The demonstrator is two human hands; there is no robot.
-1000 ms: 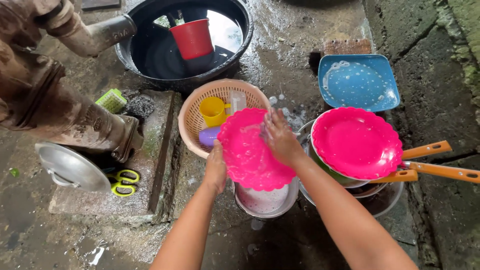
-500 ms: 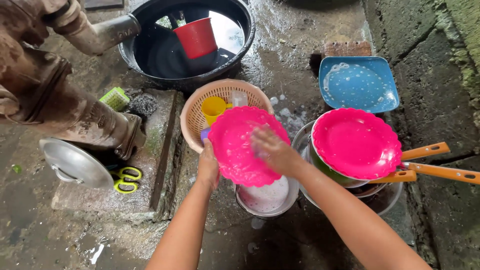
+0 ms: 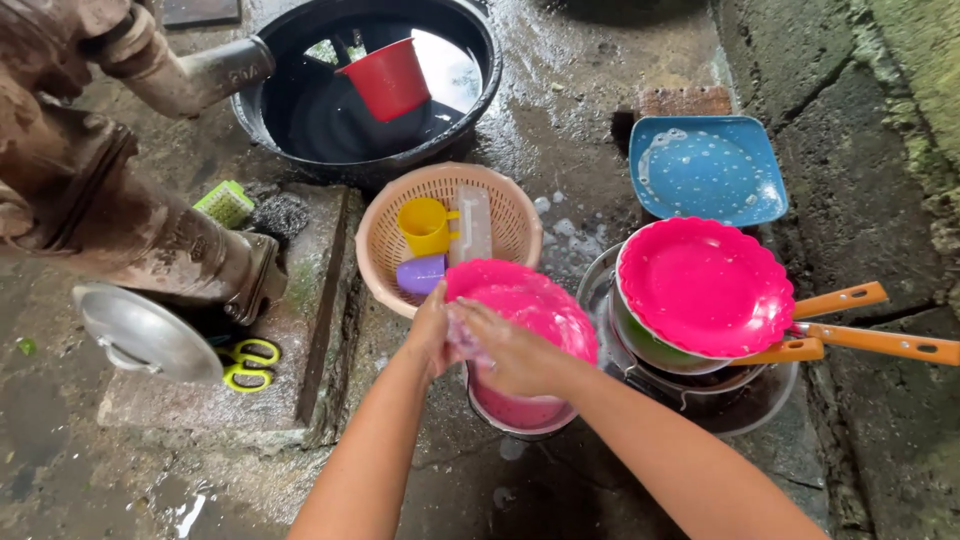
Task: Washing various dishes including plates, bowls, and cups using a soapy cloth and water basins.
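A pink scalloped plate (image 3: 535, 305) is held over a small metal bowl (image 3: 520, 412) on the wet ground. My left hand (image 3: 428, 335) grips the plate's left rim. My right hand (image 3: 505, 350) lies across the plate's near face, fingers curled on a soapy scrubber that is mostly hidden. A second pink plate (image 3: 705, 285) rests on a stack of pans with orange handles (image 3: 870, 340) to the right.
A tan basket (image 3: 385, 250) holds a yellow cup, a purple cup and a clear container. Behind it a black basin (image 3: 300, 120) of water holds a red cup (image 3: 388, 78). A blue square plate (image 3: 708, 168), a pump spout, a metal lid (image 3: 145, 335) and yellow scissors (image 3: 245, 362) lie around.
The pink plate has tipped from upright facing me to nearly flat over the bowl. My right hand slid from its top edge down across its face.
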